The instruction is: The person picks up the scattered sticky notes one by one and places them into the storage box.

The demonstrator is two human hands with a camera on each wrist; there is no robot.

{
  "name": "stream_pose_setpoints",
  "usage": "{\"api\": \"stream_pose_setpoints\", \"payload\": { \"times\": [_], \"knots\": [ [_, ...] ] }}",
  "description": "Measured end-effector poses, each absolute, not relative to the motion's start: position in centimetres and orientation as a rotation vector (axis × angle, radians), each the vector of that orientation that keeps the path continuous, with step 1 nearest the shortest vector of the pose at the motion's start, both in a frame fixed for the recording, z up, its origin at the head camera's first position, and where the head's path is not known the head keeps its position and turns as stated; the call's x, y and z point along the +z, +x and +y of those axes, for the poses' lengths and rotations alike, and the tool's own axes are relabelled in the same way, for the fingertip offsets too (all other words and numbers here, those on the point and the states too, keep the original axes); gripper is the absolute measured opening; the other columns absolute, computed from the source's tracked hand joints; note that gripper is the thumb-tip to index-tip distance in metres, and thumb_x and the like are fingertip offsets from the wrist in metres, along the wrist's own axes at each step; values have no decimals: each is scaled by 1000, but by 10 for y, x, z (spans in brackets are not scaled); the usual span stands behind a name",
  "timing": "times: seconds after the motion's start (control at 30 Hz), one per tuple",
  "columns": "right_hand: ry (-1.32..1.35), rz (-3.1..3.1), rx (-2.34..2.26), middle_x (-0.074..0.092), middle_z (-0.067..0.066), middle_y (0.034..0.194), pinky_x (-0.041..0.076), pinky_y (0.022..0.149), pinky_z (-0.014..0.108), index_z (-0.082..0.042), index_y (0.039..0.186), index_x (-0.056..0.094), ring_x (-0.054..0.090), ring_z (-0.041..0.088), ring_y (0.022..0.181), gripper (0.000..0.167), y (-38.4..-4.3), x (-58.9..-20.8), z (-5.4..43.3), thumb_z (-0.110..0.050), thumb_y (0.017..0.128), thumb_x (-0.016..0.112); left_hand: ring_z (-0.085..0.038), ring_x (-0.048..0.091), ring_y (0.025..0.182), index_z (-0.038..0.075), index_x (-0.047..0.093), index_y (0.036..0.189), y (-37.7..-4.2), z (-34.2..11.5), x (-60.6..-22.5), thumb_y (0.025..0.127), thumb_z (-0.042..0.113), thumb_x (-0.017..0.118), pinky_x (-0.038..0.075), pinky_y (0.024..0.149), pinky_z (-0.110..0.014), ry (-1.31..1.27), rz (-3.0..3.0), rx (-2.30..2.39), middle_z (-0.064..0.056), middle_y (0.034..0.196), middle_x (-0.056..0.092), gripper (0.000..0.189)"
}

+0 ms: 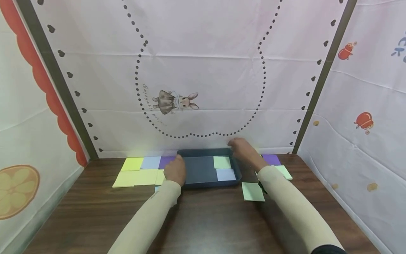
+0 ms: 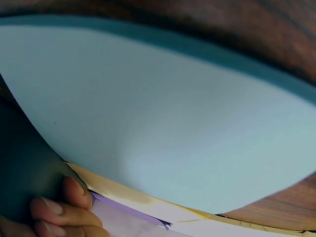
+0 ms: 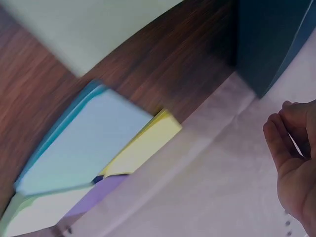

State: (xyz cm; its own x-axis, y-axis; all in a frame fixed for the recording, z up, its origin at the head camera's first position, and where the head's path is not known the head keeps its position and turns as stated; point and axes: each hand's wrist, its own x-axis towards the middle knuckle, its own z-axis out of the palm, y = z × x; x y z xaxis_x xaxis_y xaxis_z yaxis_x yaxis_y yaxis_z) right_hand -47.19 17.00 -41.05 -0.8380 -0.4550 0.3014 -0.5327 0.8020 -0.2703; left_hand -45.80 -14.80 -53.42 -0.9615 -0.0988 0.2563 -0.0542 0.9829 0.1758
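A dark blue rectangular tray (image 1: pixel 200 165) stands against the back wall, with a pale green sticky note (image 1: pixel 222 162) and a pale blue sticky note (image 1: pixel 226 174) at its right inside. My left hand (image 1: pixel 175 171) grips the tray's left side; its bent fingers (image 2: pixel 64 212) show against the dark wall in the left wrist view. Above the back right corner, my right hand (image 1: pixel 243 150) hovers with loosely bent fingers (image 3: pixel 279 140) and nothing visible between them. A light blue sticky note pad (image 2: pixel 163 113) lies close under the left wrist.
Yellow, blue and purple note pads (image 1: pixel 134 164) lie in rows left of the tray. To its right are a green pad (image 1: pixel 252 192), a purple pad (image 1: pixel 271 159) and others partly behind the right arm. Patterned cloth (image 1: pixel 203 77) encloses the wooden table (image 1: pixel 209 218).
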Motion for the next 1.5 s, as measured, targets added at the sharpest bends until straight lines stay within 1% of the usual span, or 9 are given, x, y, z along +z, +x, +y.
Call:
{"api": "stream_pose_setpoints", "payload": {
  "times": [0.4,0.53,0.67,0.77,0.83,0.9,1.0,1.17,1.5],
  "knots": [
    [522,-3022,385,79,27,129,64,105,55,10,129,76,77,41,118,29,-470,-419,244,6,101,67,-26,63,57,-2,60,117,-459,-157,-528,112,16,58,52,43,-42,84,-2896,-289,-11,70,62,18],
    [521,-3056,352,80,20,110,64,90,49,8,118,77,73,32,95,21,-468,-421,273,1,101,67,-28,67,61,-5,60,124,-457,-157,-523,111,13,59,56,47,-45,89,-2943,-318,-14,75,67,22],
    [554,-3014,409,71,10,88,55,72,43,0,99,75,60,25,79,12,-482,-442,314,-8,101,66,-29,69,64,-6,59,127,-455,-156,-525,112,13,58,57,47,-46,85,-2958,-326,-14,77,68,24],
    [555,-2978,403,74,14,91,58,74,48,0,100,75,65,28,80,19,-487,-457,338,-18,101,70,-29,68,63,-6,58,125,-456,-156,-529,112,13,57,55,46,-46,78,-2935,-310,-13,75,65,23],
    [547,-2973,387,78,20,99,61,81,53,4,106,77,72,32,88,26,-483,-459,345,-21,101,73,-28,67,61,-5,59,123,-457,-156,-532,112,13,57,54,45,-45,74,-2916,-294,-12,72,64,22],
    [492,-3008,372,80,27,111,62,91,61,8,116,78,76,39,98,33,-466,-449,342,-21,102,74,-27,66,58,-5,58,119,-460,-156,-536,112,13,57,53,43,-45,64,-2900,-275,-11,69,62,19],
    [457,-3031,370,81,28,115,63,96,62,10,121,78,77,43,105,33,-446,-439,337,-18,103,74,-24,64,54,-3,58,112,-461,-156,-540,112,13,57,51,41,-43,58,-2880,-262,-9,64,59,16],
    [471,-3019,319,82,25,116,63,97,61,7,121,79,78,41,107,28,-428,-439,338,-15,104,75,-22,60,52,-1,57,106,-460,-155,-541,111,13,59,49,38,-42,70,-2853,-264,-7,60,55,14],
    [545,-3020,416,82,24,118,63,95,62,7,124,78,78,41,107,28,-421,-446,360,-14,105,75,-21,59,50,-2,58,111,-460,-153,-535,111,12,60,46,37,-40,43,-2854,-272,-7,60,55,14]
  ]
}}
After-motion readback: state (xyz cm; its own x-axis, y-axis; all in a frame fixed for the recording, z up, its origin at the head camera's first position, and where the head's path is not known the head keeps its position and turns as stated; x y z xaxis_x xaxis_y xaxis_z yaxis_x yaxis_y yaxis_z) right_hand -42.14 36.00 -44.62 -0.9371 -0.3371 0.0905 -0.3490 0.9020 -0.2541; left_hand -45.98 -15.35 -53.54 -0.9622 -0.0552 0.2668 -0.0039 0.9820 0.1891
